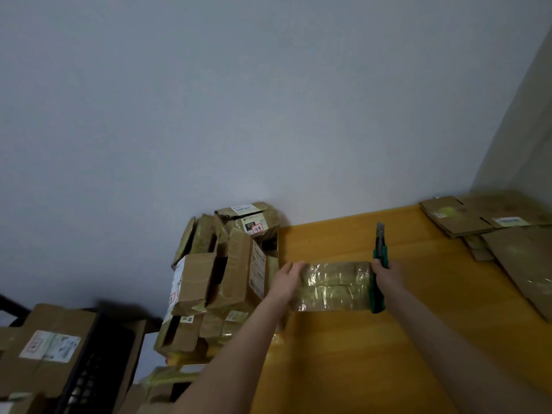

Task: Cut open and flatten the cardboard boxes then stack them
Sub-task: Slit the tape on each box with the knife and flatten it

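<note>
A small cardboard box (331,286) wrapped in shiny clear tape lies on the yellow wooden table (358,339). My left hand (288,279) holds the box's left end, fingers wrapped over its top edge. At the box's right end, my right hand (386,271) grips a green utility knife (378,258) whose blade points up and away from me. A stack of flattened boxes (490,225) lies at the table's far right.
A heap of unopened taped boxes (227,270) leans against the white wall left of the table. More boxes (50,348) and a black crate (89,372) sit lower left. The table's near part is bare wood.
</note>
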Demonstrator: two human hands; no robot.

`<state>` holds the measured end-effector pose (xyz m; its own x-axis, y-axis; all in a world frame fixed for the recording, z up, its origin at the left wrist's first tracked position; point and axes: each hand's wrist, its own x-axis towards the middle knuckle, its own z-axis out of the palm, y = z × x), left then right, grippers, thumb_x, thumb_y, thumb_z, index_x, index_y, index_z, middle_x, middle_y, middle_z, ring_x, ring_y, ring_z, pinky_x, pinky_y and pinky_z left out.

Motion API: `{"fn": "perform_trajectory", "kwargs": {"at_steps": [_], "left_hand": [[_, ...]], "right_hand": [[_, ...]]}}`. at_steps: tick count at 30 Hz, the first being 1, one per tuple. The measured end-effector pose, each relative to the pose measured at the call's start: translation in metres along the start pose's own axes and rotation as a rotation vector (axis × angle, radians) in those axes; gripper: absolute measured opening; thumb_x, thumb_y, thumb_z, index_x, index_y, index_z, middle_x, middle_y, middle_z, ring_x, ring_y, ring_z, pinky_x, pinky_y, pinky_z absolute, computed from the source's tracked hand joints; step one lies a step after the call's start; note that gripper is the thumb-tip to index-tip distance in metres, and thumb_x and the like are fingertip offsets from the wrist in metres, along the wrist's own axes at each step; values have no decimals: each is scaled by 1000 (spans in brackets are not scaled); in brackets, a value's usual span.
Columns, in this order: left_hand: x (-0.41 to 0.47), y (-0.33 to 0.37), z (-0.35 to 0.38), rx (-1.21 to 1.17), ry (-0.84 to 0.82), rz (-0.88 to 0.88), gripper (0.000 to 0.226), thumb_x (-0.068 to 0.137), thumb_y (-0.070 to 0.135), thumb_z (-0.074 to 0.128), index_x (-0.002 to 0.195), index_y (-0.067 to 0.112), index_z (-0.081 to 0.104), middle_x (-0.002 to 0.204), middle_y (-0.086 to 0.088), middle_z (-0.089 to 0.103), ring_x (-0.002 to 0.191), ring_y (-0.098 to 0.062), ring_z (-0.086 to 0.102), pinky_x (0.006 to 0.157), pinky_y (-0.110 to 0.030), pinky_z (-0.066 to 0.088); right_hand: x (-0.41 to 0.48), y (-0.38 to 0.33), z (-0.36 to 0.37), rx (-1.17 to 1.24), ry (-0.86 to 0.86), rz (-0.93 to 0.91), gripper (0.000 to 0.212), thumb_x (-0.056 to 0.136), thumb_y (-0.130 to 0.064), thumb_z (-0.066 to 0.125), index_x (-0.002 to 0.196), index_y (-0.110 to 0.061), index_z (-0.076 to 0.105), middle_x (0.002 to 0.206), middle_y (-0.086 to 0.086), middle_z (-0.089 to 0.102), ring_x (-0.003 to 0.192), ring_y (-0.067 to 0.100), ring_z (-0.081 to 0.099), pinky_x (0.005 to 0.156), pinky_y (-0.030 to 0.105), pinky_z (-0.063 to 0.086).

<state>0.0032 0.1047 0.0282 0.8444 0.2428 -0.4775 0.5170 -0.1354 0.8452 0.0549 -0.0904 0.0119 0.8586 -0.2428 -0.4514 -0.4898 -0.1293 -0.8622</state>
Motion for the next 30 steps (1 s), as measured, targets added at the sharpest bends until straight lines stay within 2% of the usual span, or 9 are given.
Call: {"fn": "perform_trajectory", "kwargs": {"at_steps": [2,5,8,12,15,17,21,26,30], "left_hand": [[0,-5,0,79,40,23,55,97,38,49,148,24,33,131,-11,54,90,-22,61,85,-40,56],[3,-12,0,288,105,78,63,95,29,56,151,28,27,143,-5,48,115,-24,58,98,-45,50],[3,-15,3,514,120,107,78,90,30,64,153,27,18,149,-4,40,130,-26,47,105,-45,44],[6,-23,5,561,-8,67,98,81,34,73,154,30,7,157,-6,20,135,-31,38,108,-45,41],[11,-33,2,690,-111,47,112,77,31,79,154,26,-2,161,-7,-4,144,-35,20,115,-47,29],[11,-34,2,831,-127,68,117,75,30,81,154,28,-5,160,-8,-16,145,-38,15,115,-50,28],[10,-35,12,1202,-108,191,116,76,39,78,154,26,-7,160,-10,-18,147,-40,-2,118,-55,12],[10,-41,26,1392,-79,305,120,76,44,76,153,21,-14,161,-10,-15,146,-35,-16,117,-55,-4],[7,-44,38,1482,-124,387,125,77,36,78,149,22,-24,159,-13,-21,145,-37,-18,117,-54,-3]], "right_hand": [[1,1,0,-28,-16,0,23,102,-28,43,112,-9,49,93,10,53,87,29,51,90,49,45],[0,4,0,-52,-41,11,18,102,-26,42,104,-10,49,83,8,52,83,28,51,88,48,46],[-5,8,3,-22,-99,42,23,102,-25,42,106,-5,52,85,10,51,81,30,50,75,42,42],[-9,14,4,-40,-110,68,21,102,-25,42,105,-6,51,85,10,51,80,28,50,74,40,40],[-9,18,5,-46,-121,81,22,102,-25,42,108,-6,51,87,11,52,79,27,50,74,40,40],[-11,19,5,-62,-120,82,27,102,-27,42,113,-4,53,92,12,54,81,28,51,74,41,42],[-14,24,4,-50,-120,98,26,102,-24,42,116,-3,52,85,9,53,80,27,52,78,42,45],[-18,30,0,24,-125,117,35,103,-22,42,121,6,53,82,11,57,83,31,58,86,44,46],[-17,32,-1,57,-122,138,36,103,-23,42,125,4,51,88,9,59,112,39,55,100,48,42]]}}
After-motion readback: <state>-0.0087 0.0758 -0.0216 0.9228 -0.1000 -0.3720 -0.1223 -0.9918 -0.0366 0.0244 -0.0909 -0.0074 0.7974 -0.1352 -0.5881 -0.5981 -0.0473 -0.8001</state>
